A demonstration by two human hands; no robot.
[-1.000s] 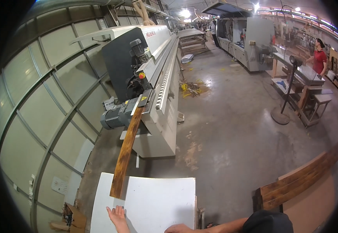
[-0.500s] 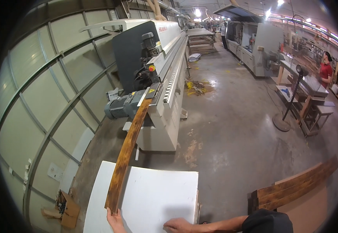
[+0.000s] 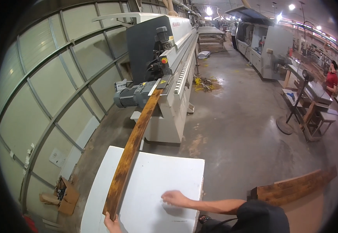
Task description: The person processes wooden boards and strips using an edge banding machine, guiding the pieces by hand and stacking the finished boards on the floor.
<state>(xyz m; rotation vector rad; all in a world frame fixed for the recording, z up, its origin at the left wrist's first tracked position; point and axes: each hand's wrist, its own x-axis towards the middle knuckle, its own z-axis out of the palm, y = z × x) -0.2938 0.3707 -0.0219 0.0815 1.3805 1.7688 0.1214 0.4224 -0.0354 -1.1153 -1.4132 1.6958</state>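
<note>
A long, dark-stained wooden board stretches from my left hand into the infeed end of a long machine. My left hand grips the near end of the board, thumb and fingers at its edges. Beneath the near part of the board is a white-topped table. Over this white top, my right hand hovers with loosely bent fingers and nothing in them, apart from the board. Its shadow falls on the surface below.
At the right lies a stack of similar brown boards. A cardboard box sits by the left wall. The machine's grey motor juts out left of the board. Farther right are a standing fan and a person in red.
My view has shifted, showing more of the white top. My right hand has moved forward over it, away from the near edge. The left hand still grips the board's end.
</note>
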